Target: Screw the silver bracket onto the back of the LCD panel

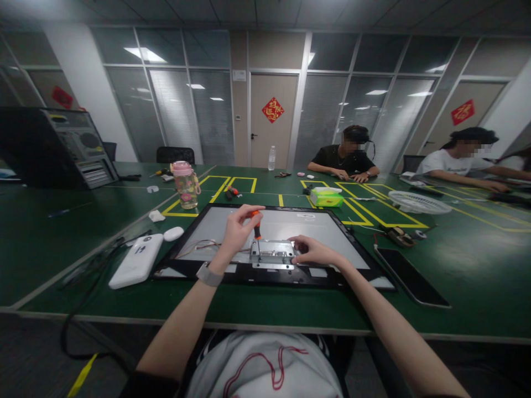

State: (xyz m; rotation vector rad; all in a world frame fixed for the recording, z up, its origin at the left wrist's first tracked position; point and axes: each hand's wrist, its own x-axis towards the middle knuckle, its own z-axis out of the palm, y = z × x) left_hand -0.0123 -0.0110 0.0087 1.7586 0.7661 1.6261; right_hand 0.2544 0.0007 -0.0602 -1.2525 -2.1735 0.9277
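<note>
An orange and black screwdriver (256, 225) stands upright in my left hand (240, 228), whose fingers pinch its handle. Its tip meets the left part of a silver metal bracket (271, 266). That bracket lies near the front edge of a large flat display panel (323, 232) with a black frame and a grey back. My right hand (313, 251) rests at the bracket's right end, thumb and fingers curved round that end. Thin wires (199, 244) run over the panel left of the bracket.
A white power bank (138, 261) and white mouse (173, 234) lie left of the panel, a pink-lidded bottle (186, 188) behind them. On the right is a black phone (410, 276). Behind stand a green tissue pack (326, 197) and a computer case (53, 146). Two people sit across the table.
</note>
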